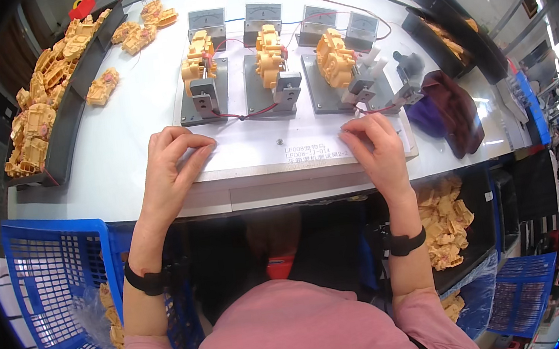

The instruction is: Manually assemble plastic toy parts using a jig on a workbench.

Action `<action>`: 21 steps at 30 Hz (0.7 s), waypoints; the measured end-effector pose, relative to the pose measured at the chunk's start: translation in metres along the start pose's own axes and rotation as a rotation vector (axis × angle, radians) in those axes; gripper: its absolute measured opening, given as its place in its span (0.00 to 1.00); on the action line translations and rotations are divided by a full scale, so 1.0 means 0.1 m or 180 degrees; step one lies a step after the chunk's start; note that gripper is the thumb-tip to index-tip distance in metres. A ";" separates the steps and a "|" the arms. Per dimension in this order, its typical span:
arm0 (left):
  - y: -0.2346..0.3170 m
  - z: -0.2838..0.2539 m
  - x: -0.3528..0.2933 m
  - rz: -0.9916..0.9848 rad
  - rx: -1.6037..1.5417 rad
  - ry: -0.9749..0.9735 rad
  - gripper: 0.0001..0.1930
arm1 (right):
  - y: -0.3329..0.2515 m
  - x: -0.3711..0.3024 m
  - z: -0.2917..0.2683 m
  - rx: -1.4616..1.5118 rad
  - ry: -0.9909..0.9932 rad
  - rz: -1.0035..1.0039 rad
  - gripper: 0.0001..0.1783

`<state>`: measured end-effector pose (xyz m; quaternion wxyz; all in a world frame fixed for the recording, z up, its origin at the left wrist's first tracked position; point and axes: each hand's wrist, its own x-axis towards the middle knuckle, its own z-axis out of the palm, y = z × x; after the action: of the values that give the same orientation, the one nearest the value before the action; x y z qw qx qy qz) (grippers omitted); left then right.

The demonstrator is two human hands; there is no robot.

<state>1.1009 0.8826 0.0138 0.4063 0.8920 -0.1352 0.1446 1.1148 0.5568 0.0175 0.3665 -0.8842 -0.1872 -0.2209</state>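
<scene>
My left hand (179,159) rests at the front left of a white board (256,151), thumb and forefinger tips brought together with nothing visible between them. My right hand (377,142) mirrors it at the front right, also pinched and holding nothing. Beyond the hands, grey test stands on the board carry three yellow plastic gearboxes: a left one (198,64), a middle one (270,56) and a right one (335,59). A fourth stand (379,89) at the right has a white fitting and bears no yellow gearbox. Neither hand touches the gearboxes.
Several panel meters (263,21) with red and blue wires stand behind. Yellow gearboxes fill a black tray (73,128) at left; loose ones (103,87) lie beside it. A dark cloth (450,112) lies right. Blue baskets (60,228) and a black bin (482,221) flank me.
</scene>
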 end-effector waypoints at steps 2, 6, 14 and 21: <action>0.01 0.00 -0.01 -0.0008 0.0033 0.0008 0.06 | 0.03 0.00 0.00 -0.0102 -0.0029 -0.0112 0.06; 0.00 0.01 -0.04 0.0034 0.0086 0.0088 0.06 | 0.02 0.00 0.01 -0.0092 -0.0060 -0.0158 0.06; 0.02 0.02 -0.02 0.0001 -0.0030 0.0102 0.05 | -0.26 0.04 0.01 -0.0397 0.0249 -0.0361 0.07; -0.05 0.04 -0.07 0.0012 0.0004 0.0196 0.05 | -0.33 0.15 0.13 -0.0316 0.0103 -0.0290 0.06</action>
<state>1.0964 0.8835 0.0056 0.4095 0.8871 -0.1242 0.1729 1.1146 0.5909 0.0358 0.3146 -0.8882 -0.2102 -0.2606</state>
